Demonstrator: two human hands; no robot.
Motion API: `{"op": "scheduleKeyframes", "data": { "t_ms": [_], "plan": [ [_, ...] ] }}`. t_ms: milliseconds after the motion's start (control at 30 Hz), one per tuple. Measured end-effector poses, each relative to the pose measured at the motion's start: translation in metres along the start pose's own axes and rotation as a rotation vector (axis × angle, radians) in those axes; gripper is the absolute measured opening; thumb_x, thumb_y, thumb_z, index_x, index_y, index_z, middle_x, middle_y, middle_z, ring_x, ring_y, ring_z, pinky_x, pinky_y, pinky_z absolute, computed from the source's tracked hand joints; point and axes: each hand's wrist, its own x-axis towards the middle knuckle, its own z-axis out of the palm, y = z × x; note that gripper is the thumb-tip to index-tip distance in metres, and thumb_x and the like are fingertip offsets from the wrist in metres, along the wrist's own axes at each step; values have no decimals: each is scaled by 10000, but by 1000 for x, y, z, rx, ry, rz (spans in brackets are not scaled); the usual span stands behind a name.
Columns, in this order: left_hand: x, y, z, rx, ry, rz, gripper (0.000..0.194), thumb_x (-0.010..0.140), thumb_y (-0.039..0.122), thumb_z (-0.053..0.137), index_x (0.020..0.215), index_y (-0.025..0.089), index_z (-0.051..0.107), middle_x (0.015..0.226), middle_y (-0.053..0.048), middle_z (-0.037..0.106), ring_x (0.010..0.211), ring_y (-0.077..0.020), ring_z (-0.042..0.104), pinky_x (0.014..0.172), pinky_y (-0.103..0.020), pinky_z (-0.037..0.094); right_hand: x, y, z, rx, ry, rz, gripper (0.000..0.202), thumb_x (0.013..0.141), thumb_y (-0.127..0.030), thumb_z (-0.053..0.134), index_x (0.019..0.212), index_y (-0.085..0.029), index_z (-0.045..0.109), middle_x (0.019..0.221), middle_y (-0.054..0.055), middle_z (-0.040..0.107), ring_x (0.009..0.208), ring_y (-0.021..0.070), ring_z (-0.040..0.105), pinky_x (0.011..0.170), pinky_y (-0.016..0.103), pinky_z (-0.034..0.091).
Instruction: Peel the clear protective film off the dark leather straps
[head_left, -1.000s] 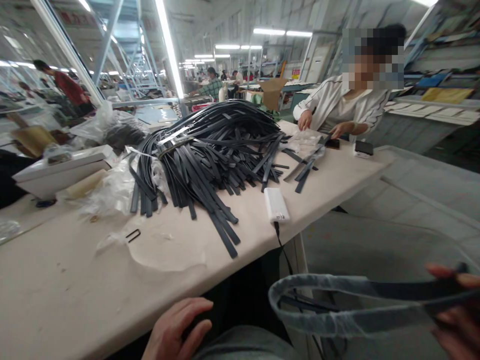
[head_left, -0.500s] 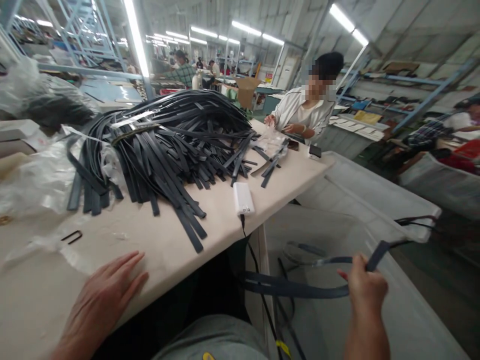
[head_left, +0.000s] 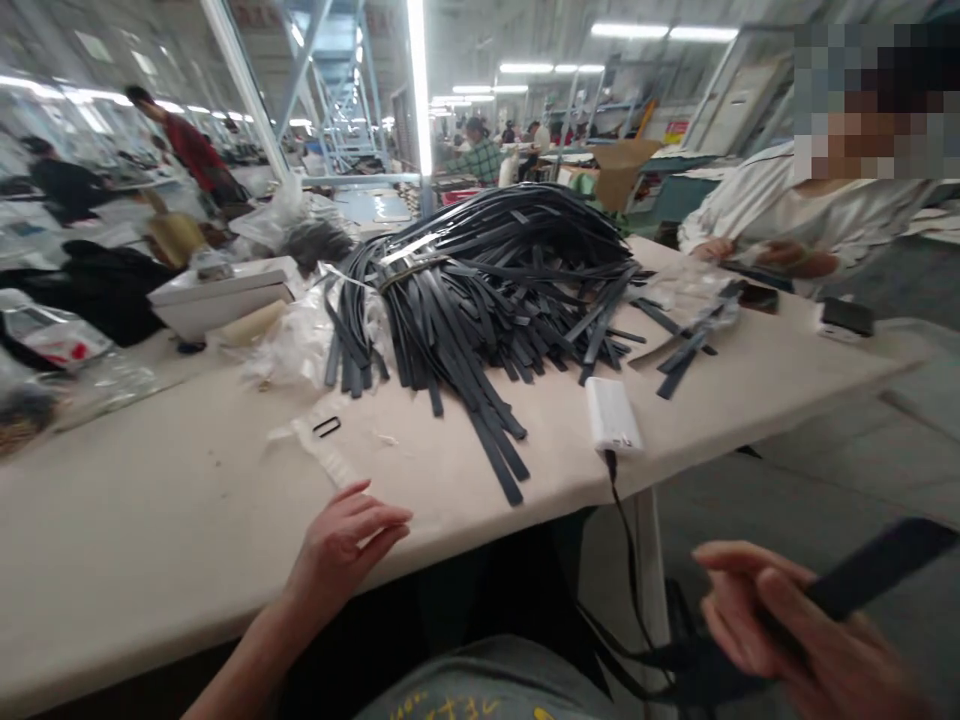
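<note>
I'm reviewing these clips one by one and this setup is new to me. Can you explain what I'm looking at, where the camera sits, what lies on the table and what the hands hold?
There is no machine here. The single picture comes from a camera worn on a person's head, looking forward and down, so the two bare hands at the bottom are that person's own. The left hand rests open on the near edge of the pale table. The right hand holds a dark strap off the table's side. On the table lie a big pile of dark straps, a white charger block with its cable hanging over the edge, clear plastic bags, a small black loop and a white box. A co-worker in a white top sits at the far right corner, handling things there.
</note>
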Motion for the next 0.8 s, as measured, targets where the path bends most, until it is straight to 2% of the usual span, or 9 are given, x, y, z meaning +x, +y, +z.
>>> {"op": "scheduleKeyframes", "data": {
  "t_ms": [67,167,300,400,467,600,667,700,800],
  "plan": [
    [1,4,-14,-43,-74,39,102,926,281,598,959,277,695,733,71,712,662,-87,674,1015,-341,423,12,-9,63,43,-264,110,442,864,-533,574,1102,-168,644,445,-35,515,385,92,399,400,215,247],
    [2,7,-36,-42,-193,67,141,926,317,591,939,269,723,676,48,692,648,-104,672,998,-349,448,26,-21,152,-69,-613,148,496,840,-499,617,1188,-145,625,480,-56,523,420,89,448,447,212,316],
    [3,5,-56,-12,-323,42,202,931,361,567,910,264,743,678,8,709,670,-133,684,1005,-366,449,33,-25,224,-311,-821,93,317,795,-386,664,1010,-156,700,518,-62,527,472,90,472,498,218,362],
    [1,-1,-62,-33,-315,18,195,928,354,570,907,274,747,666,10,711,660,-130,680,1007,-360,448,34,-21,244,-386,-910,71,208,835,-312,578,733,-158,674,478,-52,528,439,80,417,457,211,300],
    [-5,-4,-63,-44,-189,-1,146,893,336,629,957,266,739,738,3,741,708,-140,693,1003,-360,451,36,-17,251,-385,-885,44,227,846,-287,552,677,-164,642,468,-49,540,443,78,401,462,209,288],
    [-38,0,-56,-93,410,-240,98,872,265,641,892,236,732,886,-23,765,847,-181,701,908,-328,504,35,-16,257,-317,-798,56,208,850,-293,545,734,-160,654,485,-44,561,460,82,411,496,214,310],
    [-59,10,-46,-220,574,-431,224,909,261,560,758,231,722,799,-14,753,784,-177,697,789,-282,534,32,-18,258,-302,-768,42,216,859,-306,541,759,-157,661,479,-43,562,467,89,423,514,220,326],
    [-67,17,-40,-307,561,-514,260,913,286,548,732,230,726,772,-14,750,759,-179,698,747,-269,541,31,-18,258,-303,-762,25,224,866,-310,538,757,-157,661,480,-41,564,478,94,435,527,223,338],
    [-76,39,-19,-642,349,-679,260,850,428,619,833,221,775,824,-43,775,784,-226,717,733,-285,563,24,-18,261,-333,-787,-11,249,879,-308,531,721,-162,656,483,-41,552,484,95,426,529,226,340]
  ]
}}
